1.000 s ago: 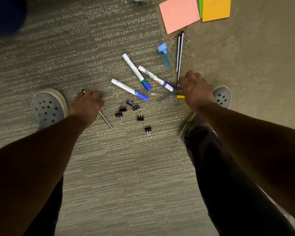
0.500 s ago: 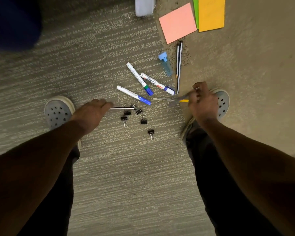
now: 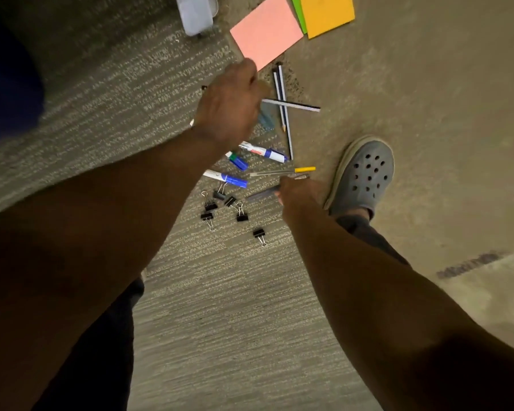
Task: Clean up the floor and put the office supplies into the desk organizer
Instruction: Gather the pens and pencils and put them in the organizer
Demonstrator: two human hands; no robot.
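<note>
Down on the floor [image 3: 220,307], my things lie all mixed up; I am at the picking-up step, and nothing is in the desk organizer yet. My left hand [image 3: 229,108] is curled tight around a thin striped pen [image 3: 291,105]; the pen sticks out sideways, up above two pencils [image 3: 283,96] that lie side by side on the ground. My right hand [image 3: 297,194] is down low and closed on a dark pen [image 3: 261,193]; that pen is blurry, so I cannot say more about it. Just past it lies a clear pen with a yellow cap [image 3: 282,172]. Three markers [image 3: 263,151] with blue caps lie between my arms, and little black clips [image 3: 224,207] sit in a bunch near them. A pink paper [image 3: 266,31], a green paper and a yellow paper [image 3: 328,13] are far up, with a pale box [image 3: 196,13] beside them; I think that box is the organizer, but I cannot tell for sure. Next, I should grab more pens if they fit, then carry them over and stand them inside; the small clips will need pinching one by one.
</note>
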